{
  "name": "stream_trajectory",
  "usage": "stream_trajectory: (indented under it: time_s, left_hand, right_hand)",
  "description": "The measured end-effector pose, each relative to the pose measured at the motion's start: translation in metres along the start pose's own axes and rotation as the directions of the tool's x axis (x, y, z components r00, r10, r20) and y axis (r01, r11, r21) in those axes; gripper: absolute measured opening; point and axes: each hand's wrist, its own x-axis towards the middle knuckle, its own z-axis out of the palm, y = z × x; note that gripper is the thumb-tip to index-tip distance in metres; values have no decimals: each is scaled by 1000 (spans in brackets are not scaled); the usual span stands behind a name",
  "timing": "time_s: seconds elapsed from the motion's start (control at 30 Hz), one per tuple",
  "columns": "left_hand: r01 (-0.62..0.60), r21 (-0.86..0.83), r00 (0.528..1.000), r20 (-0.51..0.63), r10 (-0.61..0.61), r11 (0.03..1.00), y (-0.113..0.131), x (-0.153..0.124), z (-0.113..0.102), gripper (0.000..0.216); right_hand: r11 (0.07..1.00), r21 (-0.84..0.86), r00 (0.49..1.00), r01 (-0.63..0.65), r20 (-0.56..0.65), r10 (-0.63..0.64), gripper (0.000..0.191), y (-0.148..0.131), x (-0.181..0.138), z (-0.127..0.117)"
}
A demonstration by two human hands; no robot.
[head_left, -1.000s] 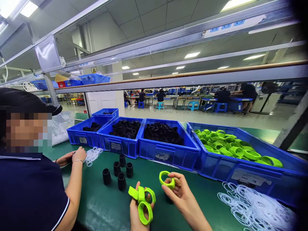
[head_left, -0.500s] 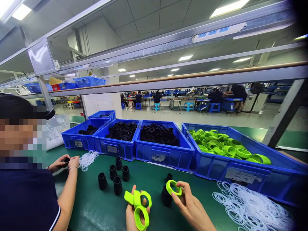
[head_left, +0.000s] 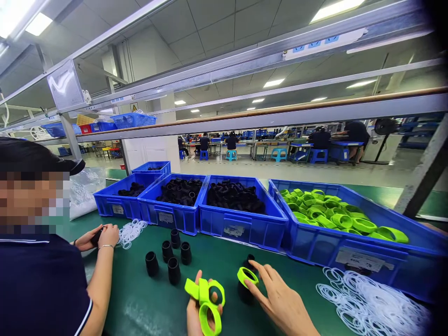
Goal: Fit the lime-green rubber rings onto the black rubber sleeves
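My left hand (head_left: 196, 315) holds a bunch of lime-green plastic rings (head_left: 206, 298) at the bottom centre. My right hand (head_left: 280, 303) presses one more green ring (head_left: 247, 276) onto the top of a black sleeve (head_left: 245, 291) that stands upright on the green table (head_left: 147, 308); the fingers rest on the ring's rim. Several other black sleeves (head_left: 170, 259) stand in a group to the left of my hands.
Blue bins along the back hold black sleeves (head_left: 234, 196) and green rings (head_left: 336, 214). White thin rings (head_left: 371, 303) lie in a heap at right, and a smaller pile (head_left: 131, 231) at left. A co-worker's hands (head_left: 101, 235) hold a black part there.
My right hand has carried the single green ring down from mid-air onto the black sleeve. The left hand with its bunch of rings has stayed put.
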Motion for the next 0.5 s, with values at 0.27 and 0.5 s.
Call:
stream_trajectory:
  time_s: [0.27, 0.5]
  left_hand:
    - [-37, 42, 999, 5, 37, 998, 2, -2, -1, 53]
    - [-206, 201, 956, 249, 154, 958, 3, -15, 3, 55]
  right_hand:
    - [990, 118, 952, -73, 305, 33, 57, -12, 5, -16]
    - [986, 126, 903, -105, 428, 42, 50, -9, 1, 0]
